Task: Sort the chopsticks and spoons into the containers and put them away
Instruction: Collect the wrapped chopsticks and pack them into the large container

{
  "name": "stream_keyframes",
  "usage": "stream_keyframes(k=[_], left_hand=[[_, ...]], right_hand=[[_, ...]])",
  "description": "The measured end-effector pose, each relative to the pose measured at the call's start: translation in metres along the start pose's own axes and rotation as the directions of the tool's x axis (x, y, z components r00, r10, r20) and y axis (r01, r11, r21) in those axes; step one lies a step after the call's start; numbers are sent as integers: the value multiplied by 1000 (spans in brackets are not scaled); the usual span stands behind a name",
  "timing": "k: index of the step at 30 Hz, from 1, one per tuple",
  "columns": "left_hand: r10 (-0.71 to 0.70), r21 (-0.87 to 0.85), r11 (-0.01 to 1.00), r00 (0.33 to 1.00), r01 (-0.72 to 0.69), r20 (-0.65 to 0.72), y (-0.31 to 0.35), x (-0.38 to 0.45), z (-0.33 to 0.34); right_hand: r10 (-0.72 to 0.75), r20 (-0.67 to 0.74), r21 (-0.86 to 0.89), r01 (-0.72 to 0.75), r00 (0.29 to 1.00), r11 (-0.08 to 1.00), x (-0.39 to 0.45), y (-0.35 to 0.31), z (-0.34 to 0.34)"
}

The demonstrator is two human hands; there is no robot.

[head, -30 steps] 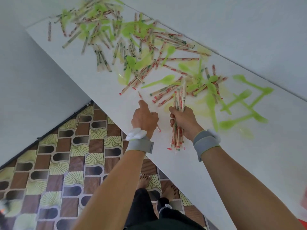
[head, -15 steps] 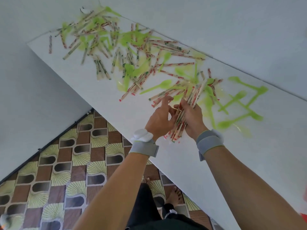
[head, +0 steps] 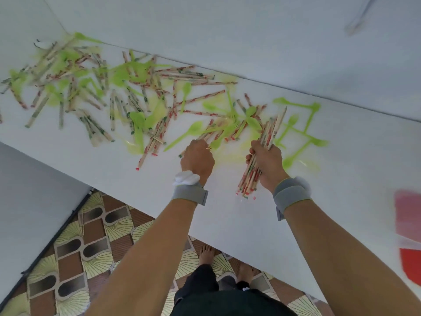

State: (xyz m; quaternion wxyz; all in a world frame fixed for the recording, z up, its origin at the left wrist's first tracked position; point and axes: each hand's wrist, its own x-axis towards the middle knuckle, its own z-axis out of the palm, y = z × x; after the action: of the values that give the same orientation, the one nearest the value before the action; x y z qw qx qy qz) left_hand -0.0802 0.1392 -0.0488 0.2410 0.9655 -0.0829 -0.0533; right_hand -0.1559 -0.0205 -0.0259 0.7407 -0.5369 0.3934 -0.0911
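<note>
Many paper-wrapped chopsticks (head: 186,75) and green plastic spoons (head: 193,130) lie scattered across the white table (head: 341,179). My right hand (head: 266,164) grips a thick bundle of chopsticks (head: 262,151), held slanted above the table. My left hand (head: 197,157) reaches into the pile just left of it, fingers curled around a chopstick (head: 206,139) lying among the spoons. More green spoons (head: 303,133) lie to the right of my right hand.
A red and pink object (head: 410,236), blurred, sits at the table's right edge. The wall (head: 250,30) runs along the table's far side. The table's near edge stands over a patterned floor (head: 91,247), where my bare feet (head: 206,254) show.
My hands came together at the bundle, then parted. My left hand moved back into the pile and closed on a chopstick. The view shifted, so the scatter now lies further left.
</note>
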Motion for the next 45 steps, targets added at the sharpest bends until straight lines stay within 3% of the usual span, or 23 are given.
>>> stream_keyframes(k=[4,9,16,22,26,31,35,39,45], left_hand=[[23,208,978,999,-29,33,-3,16,2],[15,209,977,995,-34,94,-7,26,4],[-111,-137,984,993,116,43,7,34,-24],[62,-434,900,998,-47,22,22,24,-33],[175,-516,849,982,-116,67,30,14,-24],[277,-514,842,949,-165,150,35,11,-8],[345,-502,841,914,-200,215,38,18,2],[329,-491,849,923,-196,201,40,34,10],[426,-365,874,866,-320,262,58,69,32]], right_hand=[[12,-36,25,-11,999,1000,3,0,6],[15,-46,13,-15,999,1000,6,3,14],[21,-32,24,-20,999,999,11,1,24],[3,-24,69,-1,1000,998,17,-4,35],[0,-62,168,10,998,986,21,-4,36],[5,-101,263,22,995,965,29,-1,31],[25,-189,217,17,982,976,31,-4,26],[20,-220,145,13,975,989,35,-8,19],[29,-251,212,26,967,977,38,-11,-2]])
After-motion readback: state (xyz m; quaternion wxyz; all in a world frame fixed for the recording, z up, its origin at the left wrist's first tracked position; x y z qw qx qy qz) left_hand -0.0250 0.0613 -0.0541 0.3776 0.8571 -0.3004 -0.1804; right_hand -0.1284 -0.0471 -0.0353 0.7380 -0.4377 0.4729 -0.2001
